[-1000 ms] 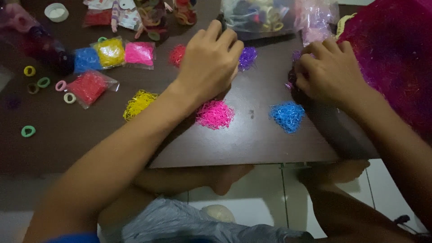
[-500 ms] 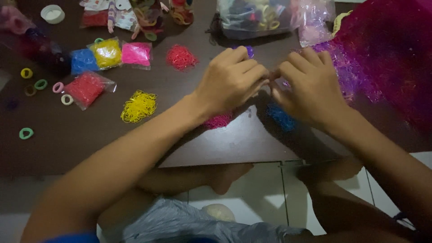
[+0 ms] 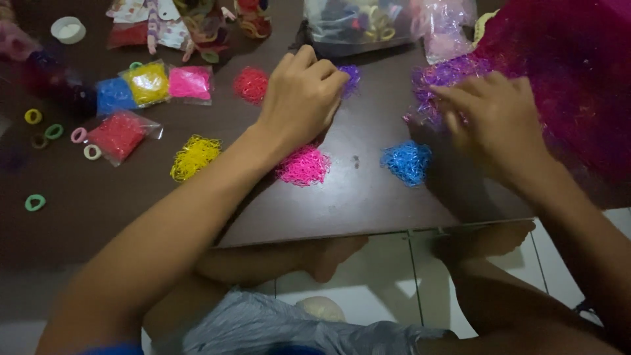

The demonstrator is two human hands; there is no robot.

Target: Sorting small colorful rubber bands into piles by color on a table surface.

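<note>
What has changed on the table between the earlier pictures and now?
The two hands, close together half a second ago, have parted: the left hand went up toward the purple pile, the right hand went right to the mixed heap. What they hold is hidden. The pink pile, blue pile and yellow pile stayed.

A white cap [image 3: 68, 29] and small coloured rings [image 3: 34, 202] lie far left.

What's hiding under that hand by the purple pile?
Tiny purple bands peek out beside the left hand, with the dark table around them. Whatever lies beneath the palm is covered.
</note>
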